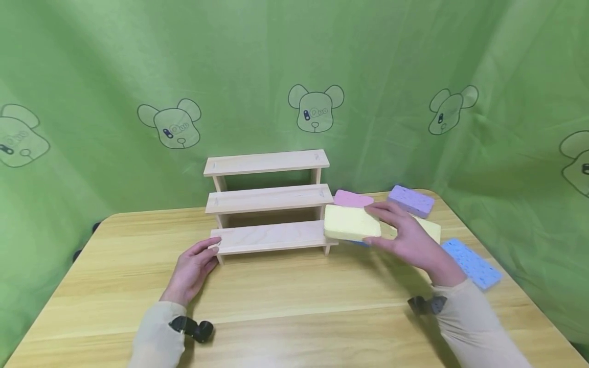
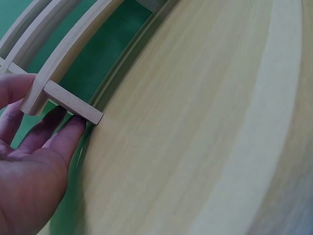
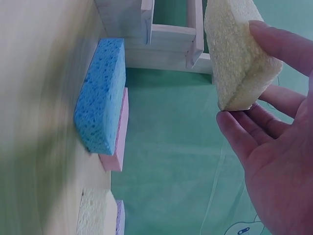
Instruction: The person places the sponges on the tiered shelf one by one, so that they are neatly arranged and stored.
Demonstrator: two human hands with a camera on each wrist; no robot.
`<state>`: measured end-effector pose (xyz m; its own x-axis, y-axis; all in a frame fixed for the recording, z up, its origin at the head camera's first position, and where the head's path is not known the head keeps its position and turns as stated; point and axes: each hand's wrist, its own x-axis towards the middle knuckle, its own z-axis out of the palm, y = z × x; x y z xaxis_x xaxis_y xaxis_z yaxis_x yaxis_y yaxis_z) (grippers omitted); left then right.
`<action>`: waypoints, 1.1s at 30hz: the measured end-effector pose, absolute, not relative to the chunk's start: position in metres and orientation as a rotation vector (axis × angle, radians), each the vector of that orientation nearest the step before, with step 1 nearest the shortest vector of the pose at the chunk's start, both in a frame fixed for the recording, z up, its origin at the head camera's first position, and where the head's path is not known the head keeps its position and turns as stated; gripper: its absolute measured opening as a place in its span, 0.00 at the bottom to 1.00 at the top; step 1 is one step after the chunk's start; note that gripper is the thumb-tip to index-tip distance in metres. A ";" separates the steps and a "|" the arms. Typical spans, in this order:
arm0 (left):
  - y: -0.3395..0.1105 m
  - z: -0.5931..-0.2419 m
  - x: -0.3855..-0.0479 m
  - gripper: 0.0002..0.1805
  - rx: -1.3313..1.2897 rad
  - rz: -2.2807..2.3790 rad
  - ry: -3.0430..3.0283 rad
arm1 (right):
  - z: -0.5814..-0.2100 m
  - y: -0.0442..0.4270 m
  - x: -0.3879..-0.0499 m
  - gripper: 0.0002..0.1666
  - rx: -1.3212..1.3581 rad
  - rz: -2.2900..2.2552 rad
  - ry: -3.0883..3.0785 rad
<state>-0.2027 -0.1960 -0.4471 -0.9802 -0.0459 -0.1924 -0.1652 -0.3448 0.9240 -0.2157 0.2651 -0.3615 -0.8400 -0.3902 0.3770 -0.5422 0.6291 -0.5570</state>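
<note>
A three-tier wooden step shelf (image 1: 271, 237) stands on the table. My left hand (image 1: 190, 271) grips the left end of its lowest board. In the left wrist view the thumb lies on the board and fingertips touch the support leg (image 2: 73, 102). A pale yellow sponge (image 1: 352, 222) is held in my right hand (image 1: 409, 237), between thumb and fingers, at the right end of the lowest board. The right wrist view shows this sponge (image 3: 239, 58) raised off the table; whether it touches the board I cannot tell.
Right of the shelf lie a pink sponge (image 1: 353, 198), a purple sponge (image 1: 411, 200), another yellow sponge (image 1: 431, 230) and a blue sponge (image 1: 471, 263). One more blue sponge (image 3: 100, 98) is mostly hidden behind the held one in the head view. A green curtain (image 1: 257, 61) hangs behind the table.
</note>
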 end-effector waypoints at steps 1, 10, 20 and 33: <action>-0.196 -0.447 -0.203 0.13 -0.281 2.498 1.757 | -0.361 0.264 -0.216 0.39 0.763 1.016 -2.634; -0.195 -0.448 -0.203 0.10 -0.292 2.508 1.762 | -0.358 0.255 -0.220 0.39 0.754 1.062 -2.623; -0.194 -0.449 -0.204 0.10 -0.306 2.521 1.757 | -0.358 0.247 -0.224 0.39 0.770 1.076 -2.592; -0.195 -0.449 -0.205 0.11 -0.310 2.513 1.765 | -0.351 0.233 -0.230 0.41 0.731 1.167 -2.610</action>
<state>-0.2046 -0.1950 -0.4493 -0.9783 -0.0702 -0.1949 -0.1595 -0.3452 0.9249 -0.2297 0.2328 -0.3512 -0.8605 -0.3591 0.3615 -0.5088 0.5687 -0.6463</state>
